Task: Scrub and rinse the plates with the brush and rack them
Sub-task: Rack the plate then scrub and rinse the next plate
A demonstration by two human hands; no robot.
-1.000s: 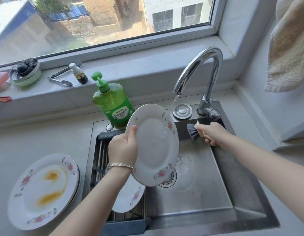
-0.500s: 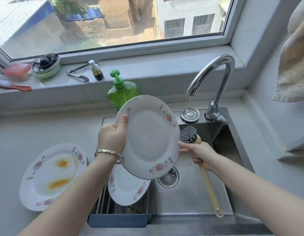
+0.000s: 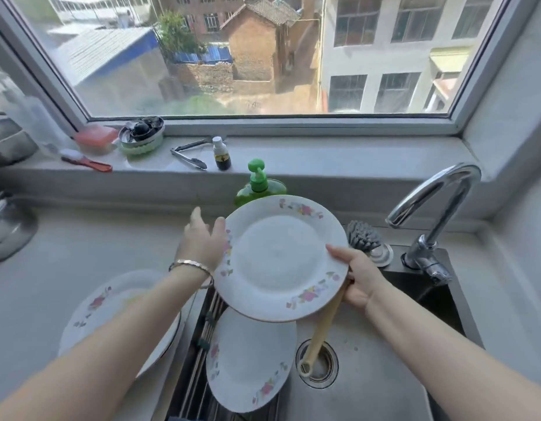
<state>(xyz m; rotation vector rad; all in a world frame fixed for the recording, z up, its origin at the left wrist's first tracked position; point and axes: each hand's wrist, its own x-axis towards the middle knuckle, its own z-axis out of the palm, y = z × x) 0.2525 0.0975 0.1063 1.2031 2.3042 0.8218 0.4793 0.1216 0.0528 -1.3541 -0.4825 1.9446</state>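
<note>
Over the sink (image 3: 372,390), the left hand (image 3: 202,244), fingers straight, steadies the plate (image 3: 278,259) at nine o'clock; the right hand (image 3: 360,281) pinches three o'clock while gripping the brush (image 3: 362,237), seemingly bound for the rack (image 3: 193,378) at six o'clock.

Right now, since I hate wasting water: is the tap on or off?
Apparently off: no stream falls from the faucet; a thin trickle could hide in the blur.
</note>
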